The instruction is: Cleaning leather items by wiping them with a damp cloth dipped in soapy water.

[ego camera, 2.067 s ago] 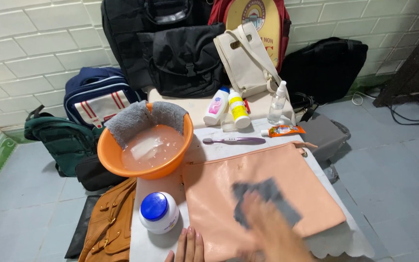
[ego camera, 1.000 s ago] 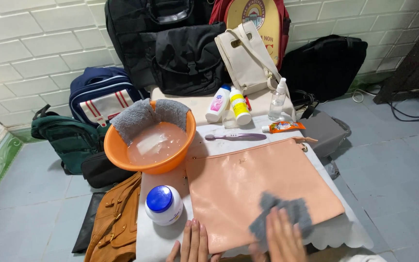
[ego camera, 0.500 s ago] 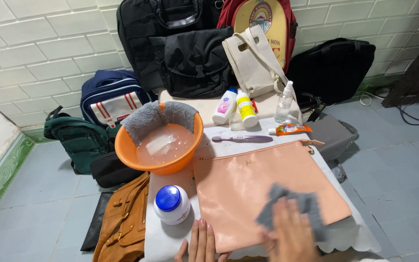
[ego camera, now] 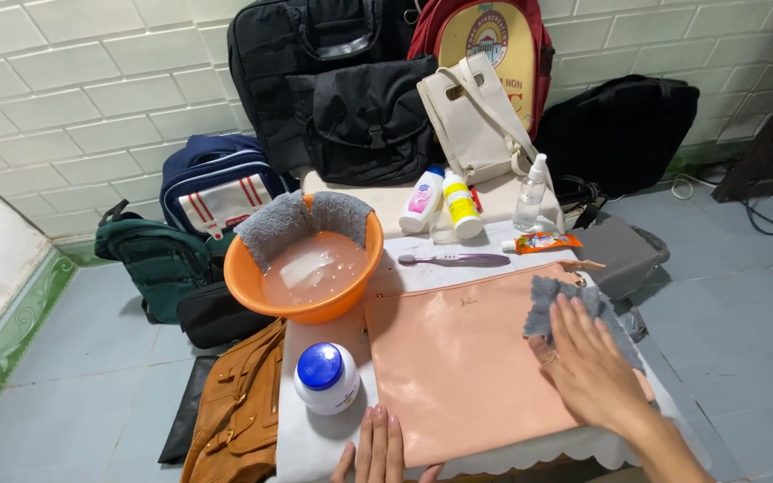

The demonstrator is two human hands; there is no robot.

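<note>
— Two hands on the pouch from where I'm watching. Can you confirm what each one is doing?

— Yes. I see the right hand [ego camera: 588, 362] lying flat, fingers [ego camera: 574, 326] spread and stretched out, pressing a grey cloth [ego camera: 565, 304] onto the pink pouch [ego camera: 458, 358]. It isn't gripping the cloth; the cloth pokes out past the fingertips, bunched near the pouch's far right corner.

— And the left?

— I see the left hand [ego camera: 379, 452] at the near edge, fingers straight and close together, tips resting on the pouch's near left corner. It holds nothing (only part of it shows at the bottom of the view).

— What's around them?

— Just left of the left fingertips stands a white jar with a blue lid [ego camera: 327, 378], and further left a brown leather bag [ego camera: 234, 411] hangs off the table [ego camera: 315, 443]. Beyond the jar sits an orange basin [ego camera: 310, 309] of cloudy water with a grey towel [ego camera: 301, 217] draped over its far rim. Past the right fingertips, beyond the pouch's top edge, lie a purple toothbrush [ego camera: 445, 259] and a small orange tube [ego camera: 540, 241]. Behind those stand two white bottles [ego camera: 445, 204] and a clear spray bottle [ego camera: 530, 195].

— Anything further back?

— Several backpacks [ego camera: 351, 89] stand against the tiled wall [ego camera: 73, 89], with a cream handbag [ego camera: 471, 116] in front.
</note>
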